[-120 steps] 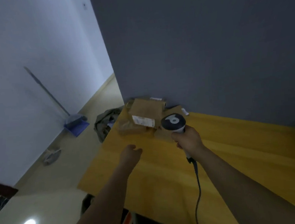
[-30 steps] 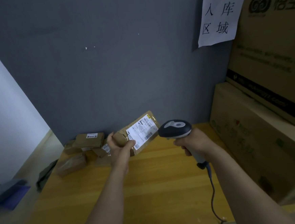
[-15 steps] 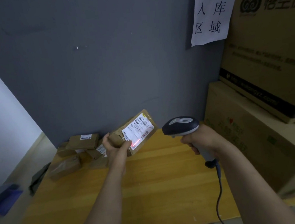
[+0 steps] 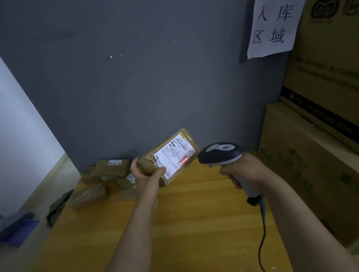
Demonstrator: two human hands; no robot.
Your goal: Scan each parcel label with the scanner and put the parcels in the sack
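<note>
You are holding the brown parcel (image 4: 149, 161) tilted up above the far part of the wooden table (image 4: 191, 220), its white label (image 4: 175, 156) facing the scanner (image 4: 219, 154). A red scan line (image 4: 183, 161) is glowing on the label's barcode. Your left hand (image 4: 147, 176) is gripping the parcel's near end, thumb pressing on the label's corner. Your right hand (image 4: 244, 169) is clasping the scanner's handle, and its cable (image 4: 262, 236) is trailing down over the table. More parcels (image 4: 110, 168) are lying piled at the far left corner. Large cardboard boxes (image 4: 305, 168) are standing stacked on the right, beside a paper sign (image 4: 276, 14).
</note>
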